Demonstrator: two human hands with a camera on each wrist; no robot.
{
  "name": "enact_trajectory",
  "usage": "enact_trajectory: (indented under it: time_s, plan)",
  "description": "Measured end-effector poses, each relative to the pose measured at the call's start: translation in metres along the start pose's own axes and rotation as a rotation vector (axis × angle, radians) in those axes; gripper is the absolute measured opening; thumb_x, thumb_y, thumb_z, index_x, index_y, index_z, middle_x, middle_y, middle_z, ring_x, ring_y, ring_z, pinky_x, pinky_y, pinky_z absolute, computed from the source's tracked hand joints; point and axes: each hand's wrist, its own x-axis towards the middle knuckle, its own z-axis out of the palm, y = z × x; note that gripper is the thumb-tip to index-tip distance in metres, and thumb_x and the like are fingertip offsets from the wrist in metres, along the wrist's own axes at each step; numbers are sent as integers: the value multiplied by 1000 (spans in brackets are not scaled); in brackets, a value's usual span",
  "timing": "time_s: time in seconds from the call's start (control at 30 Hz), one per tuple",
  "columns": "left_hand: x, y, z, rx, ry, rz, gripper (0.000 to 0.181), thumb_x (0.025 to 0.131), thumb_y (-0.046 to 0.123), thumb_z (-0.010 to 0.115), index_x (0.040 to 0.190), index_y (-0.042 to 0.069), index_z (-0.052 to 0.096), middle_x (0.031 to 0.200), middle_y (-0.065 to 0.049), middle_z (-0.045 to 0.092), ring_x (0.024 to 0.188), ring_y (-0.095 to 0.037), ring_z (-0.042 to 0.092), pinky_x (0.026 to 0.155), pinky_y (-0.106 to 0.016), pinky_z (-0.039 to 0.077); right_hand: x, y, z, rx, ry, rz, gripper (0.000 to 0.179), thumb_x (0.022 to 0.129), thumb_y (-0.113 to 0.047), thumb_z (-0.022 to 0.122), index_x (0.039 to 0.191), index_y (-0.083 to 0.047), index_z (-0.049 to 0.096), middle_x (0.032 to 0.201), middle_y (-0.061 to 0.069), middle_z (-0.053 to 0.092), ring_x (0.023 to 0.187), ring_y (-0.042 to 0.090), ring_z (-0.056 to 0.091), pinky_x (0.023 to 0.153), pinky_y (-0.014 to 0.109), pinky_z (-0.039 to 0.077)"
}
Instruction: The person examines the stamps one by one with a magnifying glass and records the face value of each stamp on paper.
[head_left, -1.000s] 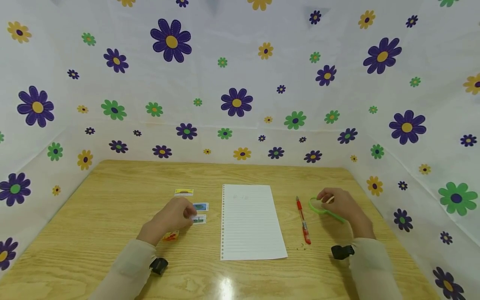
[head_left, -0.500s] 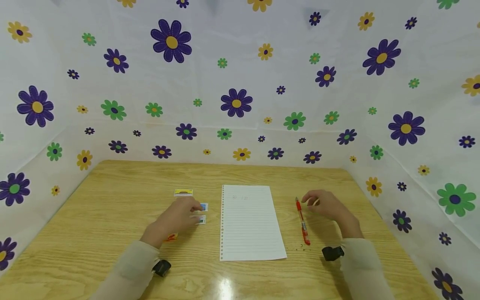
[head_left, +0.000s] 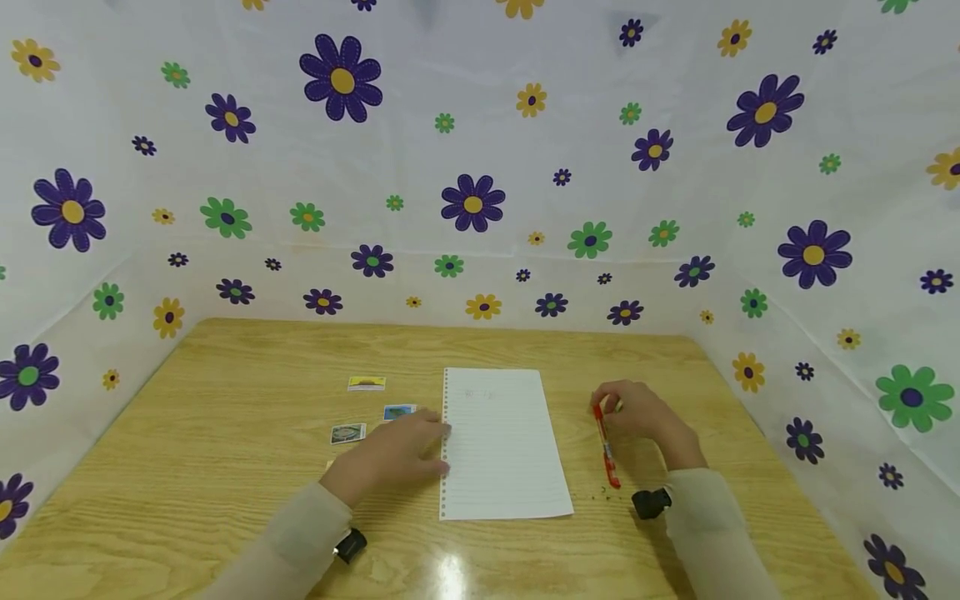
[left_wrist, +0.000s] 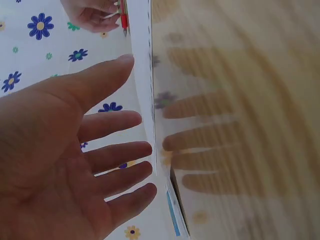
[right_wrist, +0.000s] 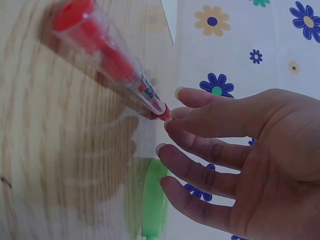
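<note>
A lined loose-leaf sheet (head_left: 502,450) lies mid-table with faint pencil-like marks near its top. My left hand (head_left: 397,454) is spread at its holed left edge, fingertips right at the paper; the left wrist view shows these fingers (left_wrist: 122,155) straight and apart. A red pen (head_left: 607,457) lies right of the sheet. Its tip end is covered by my right hand (head_left: 637,414), whose thumb and fingertips pinch there. In the right wrist view the clear barrel of the pen (right_wrist: 107,55) points toward the thumb (right_wrist: 225,117). A green strip (right_wrist: 154,200) lies below the lower fingers.
Small picture cards lie left of the sheet: a yellow one (head_left: 367,383), a blue one (head_left: 399,412) and a greyish-green one (head_left: 348,433). Dark crumbs (head_left: 603,493) lie below the pen. A flowered white cloth (head_left: 480,283) encloses the wooden table (head_left: 187,467) at back and sides.
My left hand has moved right from the cards to the sheet's edge, uncovering the greyish-green card. My right hand has moved left from the green loop to the pen's tip end.
</note>
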Motion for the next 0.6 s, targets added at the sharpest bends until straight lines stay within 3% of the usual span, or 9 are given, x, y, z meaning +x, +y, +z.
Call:
enact_trajectory:
  time_s: [0.2,0.43,0.6]
  plan:
    - [0,11,3,36,-27,41,55,93,33,77,137,4,63,149,-20,57,135,-37,58,109,-51,50,5,-3,3,-45,-26,59,21,90,4,70,108,-7,72,97,16,68,87,28,60,81,45,57]
    - [0,16,1,49,-7,69,38,91,27,80,119,4,68,134,-17,65,119,-32,65,99,-47,55,9,-2,5,-79,-42,75,23,90,6,68,108,-8,73,95,14,68,85,27,59,79,44,57]
    - [2,19,1,37,-32,34,44,90,27,80,125,3,67,143,-21,60,129,-37,61,107,-49,52,10,-4,7,-79,-61,62,25,90,9,63,104,-8,73,90,11,66,83,25,56,78,40,54]
